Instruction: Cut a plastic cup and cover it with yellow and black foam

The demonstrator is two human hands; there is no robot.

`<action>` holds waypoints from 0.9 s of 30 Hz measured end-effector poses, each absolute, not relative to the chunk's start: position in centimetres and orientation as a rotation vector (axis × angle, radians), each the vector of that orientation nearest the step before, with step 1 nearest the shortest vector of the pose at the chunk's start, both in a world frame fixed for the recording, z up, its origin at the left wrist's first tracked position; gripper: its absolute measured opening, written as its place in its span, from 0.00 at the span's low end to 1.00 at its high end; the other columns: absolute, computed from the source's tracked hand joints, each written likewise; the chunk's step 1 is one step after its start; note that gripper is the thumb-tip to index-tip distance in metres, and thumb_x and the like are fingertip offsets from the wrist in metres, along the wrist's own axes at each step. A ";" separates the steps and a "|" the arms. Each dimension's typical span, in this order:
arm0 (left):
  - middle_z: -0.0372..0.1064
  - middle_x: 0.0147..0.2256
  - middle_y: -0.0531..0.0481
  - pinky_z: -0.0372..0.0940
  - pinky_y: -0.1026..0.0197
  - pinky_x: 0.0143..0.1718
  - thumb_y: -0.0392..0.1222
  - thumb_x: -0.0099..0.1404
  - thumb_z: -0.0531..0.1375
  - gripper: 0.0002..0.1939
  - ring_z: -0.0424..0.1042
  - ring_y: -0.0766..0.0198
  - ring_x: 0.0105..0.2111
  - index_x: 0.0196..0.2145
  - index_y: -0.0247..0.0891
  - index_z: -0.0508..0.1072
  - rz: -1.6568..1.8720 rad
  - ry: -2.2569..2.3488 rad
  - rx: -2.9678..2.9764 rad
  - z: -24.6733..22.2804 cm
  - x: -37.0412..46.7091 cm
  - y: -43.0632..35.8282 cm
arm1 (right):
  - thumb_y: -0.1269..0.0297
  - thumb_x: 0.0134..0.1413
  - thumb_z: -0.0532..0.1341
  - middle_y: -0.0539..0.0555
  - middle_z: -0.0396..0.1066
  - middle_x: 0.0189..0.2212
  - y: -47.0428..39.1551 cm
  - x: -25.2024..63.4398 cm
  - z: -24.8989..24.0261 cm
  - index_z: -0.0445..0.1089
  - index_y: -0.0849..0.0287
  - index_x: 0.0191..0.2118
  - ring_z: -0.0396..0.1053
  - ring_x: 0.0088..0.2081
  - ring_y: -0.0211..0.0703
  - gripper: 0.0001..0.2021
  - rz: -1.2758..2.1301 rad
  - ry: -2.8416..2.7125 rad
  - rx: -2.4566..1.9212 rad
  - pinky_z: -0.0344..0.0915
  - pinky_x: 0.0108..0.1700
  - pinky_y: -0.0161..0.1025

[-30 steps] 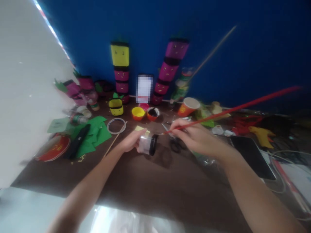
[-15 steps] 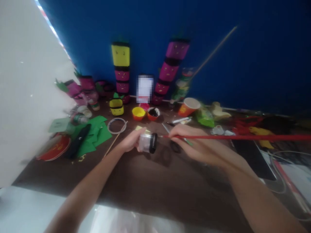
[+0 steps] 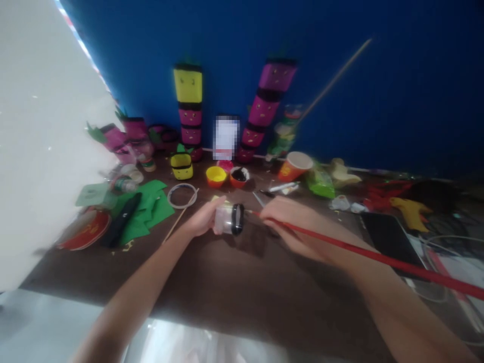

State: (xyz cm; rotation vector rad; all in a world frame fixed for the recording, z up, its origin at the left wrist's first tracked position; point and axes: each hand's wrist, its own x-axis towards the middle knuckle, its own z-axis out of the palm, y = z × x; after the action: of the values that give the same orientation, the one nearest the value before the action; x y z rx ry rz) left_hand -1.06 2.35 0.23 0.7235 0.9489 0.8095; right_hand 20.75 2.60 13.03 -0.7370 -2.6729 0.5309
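Note:
My left hand (image 3: pixel 204 218) is closed around a clear plastic cup (image 3: pixel 224 220), tipped on its side with a black band around its right-hand rim. Pinched in my right hand (image 3: pixel 285 214) is a paintbrush with a long red handle (image 3: pixel 351 246), which runs back over my forearm toward the right edge. Its tip points at the black rim; blur hides whether the two touch. Just beyond the cup stand a small cup of yellow paint (image 3: pixel 216 177) and a small cup of black paint (image 3: pixel 239 177).
Stacked purple and yellow painted cups (image 3: pixel 189 116) lean on the blue wall. Green sheets (image 3: pixel 151 214) and a coil of tubing (image 3: pixel 172 197) lie left. To the right are an orange paper cup (image 3: pixel 291 170), a dark tablet-like slab (image 3: pixel 391 239) and a yellow glue gun (image 3: pixel 412 212).
The paintbrush handle's far end has swung downward, so the brush now slants. My left hand has shifted the plastic cup very slightly up and left.

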 end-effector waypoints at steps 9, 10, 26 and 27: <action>0.66 0.15 0.51 0.54 0.70 0.09 0.63 0.59 0.52 0.27 0.64 0.69 0.11 0.27 0.32 0.69 0.801 0.966 0.722 0.5 -1.0 2.4 | 0.65 0.61 0.47 0.55 0.68 0.29 2.6 20.5 13.2 0.64 0.55 0.32 0.64 0.32 0.44 0.12 0.458 -2.709 -0.751 0.61 0.38 0.41; 0.66 0.15 0.51 0.54 0.70 0.09 0.63 0.59 0.52 0.27 0.64 0.69 0.11 0.27 0.32 0.69 0.804 0.961 0.725 0.4 -1.0 2.4 | 0.65 0.62 0.47 0.55 0.68 0.29 2.6 20.6 13.1 0.65 0.56 0.33 0.64 0.32 0.43 0.11 0.476 -2.707 -0.755 0.61 0.38 0.40; 0.71 0.20 0.43 0.52 0.71 0.09 0.52 0.65 0.44 0.24 0.67 0.67 0.14 0.32 0.30 0.71 0.873 0.752 0.369 0.9 -1.8 3.2 | 0.61 0.56 0.55 0.54 0.72 0.30 1.3 22.9 12.0 0.67 0.51 0.32 0.70 0.34 0.50 0.05 0.486 -2.192 -1.126 0.65 0.37 0.46; 0.71 0.20 0.42 0.52 0.71 0.09 0.52 0.65 0.44 0.24 0.67 0.67 0.14 0.32 0.30 0.71 0.838 0.722 0.350 0.9 -1.8 3.2 | 0.61 0.55 0.56 0.54 0.72 0.30 1.3 23.0 11.3 0.66 0.51 0.31 0.70 0.34 0.50 0.05 0.529 -2.133 -1.141 0.65 0.38 0.46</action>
State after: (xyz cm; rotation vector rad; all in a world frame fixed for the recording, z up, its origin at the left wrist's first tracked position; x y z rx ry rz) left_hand -1.84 3.18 0.94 0.3499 0.7224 0.8382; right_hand 22.99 1.32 11.31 -1.1414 -2.1333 0.5288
